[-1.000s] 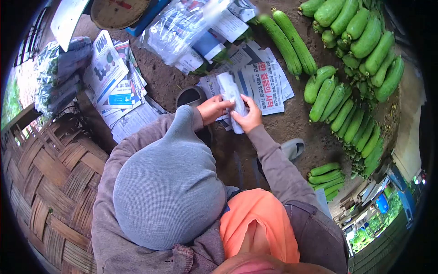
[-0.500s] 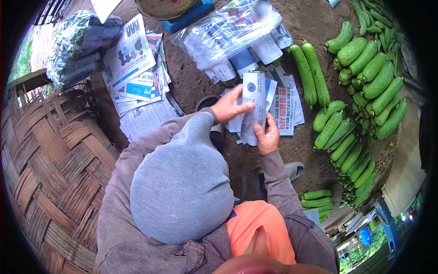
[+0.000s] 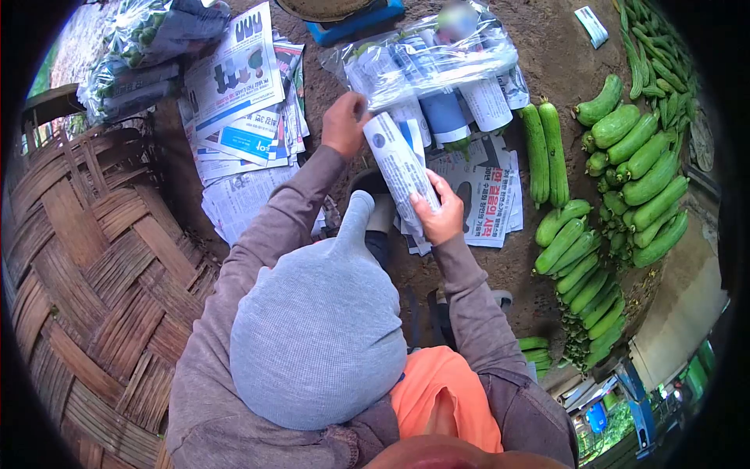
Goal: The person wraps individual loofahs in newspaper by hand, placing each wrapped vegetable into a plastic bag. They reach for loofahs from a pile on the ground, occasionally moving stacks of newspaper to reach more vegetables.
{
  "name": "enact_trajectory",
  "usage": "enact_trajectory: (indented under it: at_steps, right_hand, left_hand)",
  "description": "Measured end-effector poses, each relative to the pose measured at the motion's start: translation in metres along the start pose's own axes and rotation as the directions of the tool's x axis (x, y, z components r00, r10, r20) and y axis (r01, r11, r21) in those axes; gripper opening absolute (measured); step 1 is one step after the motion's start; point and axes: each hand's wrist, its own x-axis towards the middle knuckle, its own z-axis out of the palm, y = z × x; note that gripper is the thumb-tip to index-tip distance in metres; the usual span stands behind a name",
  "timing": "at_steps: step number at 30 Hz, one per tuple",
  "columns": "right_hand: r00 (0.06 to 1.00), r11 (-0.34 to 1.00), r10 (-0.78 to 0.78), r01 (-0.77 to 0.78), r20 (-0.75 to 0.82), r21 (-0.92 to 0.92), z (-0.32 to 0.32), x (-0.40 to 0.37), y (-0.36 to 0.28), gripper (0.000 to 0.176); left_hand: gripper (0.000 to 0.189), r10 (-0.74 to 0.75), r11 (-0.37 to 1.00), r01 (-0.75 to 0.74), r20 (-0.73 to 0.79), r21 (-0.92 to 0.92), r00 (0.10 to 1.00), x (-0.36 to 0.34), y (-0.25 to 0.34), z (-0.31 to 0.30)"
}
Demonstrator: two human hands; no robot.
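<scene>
We hold the newspaper roll (image 3: 397, 166) above the dirt floor (image 3: 547, 66), long axis slanting from left hand (image 3: 344, 125), grip closed on its far end beside the plastic bag (image 3: 430, 59), to right hand (image 3: 441, 215), grip wrapped round its near end.

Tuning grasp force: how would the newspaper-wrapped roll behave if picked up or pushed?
Probably stiff: the newspaper-wrapped roll looks straight, held only at its ends by the left hand and right hand. Being cylindrical, it would likely roll if pushed. The paper looks loosely wrapped, so it may slip or unwrap.
</scene>
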Motion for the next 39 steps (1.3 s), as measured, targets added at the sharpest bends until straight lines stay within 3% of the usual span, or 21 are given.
enact_trajectory:
  at_steps: [2,6,14,16,17,20,21,27,30,34,36,38,39]
  right_hand:
    - [0.991,0.97,-0.134,0.131,-0.001,-0.207,0.003,0.012,-0.009,0.048]
    - [0.965,0.879,-0.261,0.226,-0.027,-0.42,0.015,0.027,-0.02,0.052]
    - [0.956,0.877,-0.285,0.23,-0.071,-0.422,0.06,0.06,-0.035,0.048]
    - [0.962,0.894,-0.271,0.236,-0.04,-0.38,0.058,0.056,-0.029,0.054]
    - [0.964,0.903,-0.265,0.239,-0.024,-0.358,0.058,0.054,-0.026,0.058]
    - [0.909,0.826,-0.413,0.4,0.057,-0.396,0.061,0.04,-0.024,0.071]
    - [0.921,0.842,-0.379,0.382,0.088,-0.381,0.062,0.04,-0.026,0.08]
    - [0.878,0.683,-0.454,0.452,0.151,-0.574,0.058,0.06,-0.057,0.072]
    - [0.852,0.699,-0.499,0.503,0.157,-0.508,0.064,0.094,-0.071,0.072]
    - [0.896,0.803,-0.431,0.436,0.108,-0.408,0.08,0.102,-0.06,0.075]
    - [0.909,0.812,-0.407,0.403,0.085,-0.422,0.088,0.094,-0.047,0.08]
    - [0.828,0.694,-0.547,0.531,0.123,-0.487,0.093,0.09,-0.029,0.065]
    - [0.821,0.635,-0.548,0.534,0.162,-0.558,0.097,0.091,-0.019,0.049]
  left_hand:
    - [0.021,-0.11,0.989,0.107,-0.031,-0.105,0.993,-0.006,-0.005,-0.003]
    - [0.017,-0.075,0.99,0.062,-0.101,-0.129,0.992,-0.016,0.009,-0.013]
    - [0.016,0.004,1.0,-0.008,-0.138,-0.025,0.99,-0.019,-0.005,-0.027]
    - [0.015,0.006,0.999,-0.013,-0.14,-0.05,0.99,-0.019,-0.009,-0.027]
    - [0.016,-0.09,0.991,0.076,-0.13,-0.109,0.987,-0.019,-0.01,-0.025]
    - [0.016,-0.177,0.975,0.16,-0.108,-0.153,0.978,-0.017,-0.008,-0.028]
    - [0.016,-0.167,0.976,0.148,-0.111,-0.161,0.98,-0.018,-0.008,-0.027]
    - [0.014,0.003,0.987,-0.016,-0.082,-0.162,0.997,-0.014,-0.002,-0.039]
    - [0.014,0.055,0.973,-0.08,-0.122,-0.216,0.991,-0.024,0.007,-0.038]
    - [0.012,-0.181,0.919,0.141,-0.076,-0.368,0.98,-0.02,-0.012,-0.038]
    - [0.013,-0.156,0.945,0.133,-0.053,-0.3,0.986,-0.023,-0.02,-0.043]
    - [0.012,-0.142,0.948,0.124,-0.041,-0.294,0.989,-0.028,-0.026,-0.042]
    - [0.012,-0.046,0.986,0.032,-0.078,-0.164,0.996,-0.029,-0.023,-0.045]
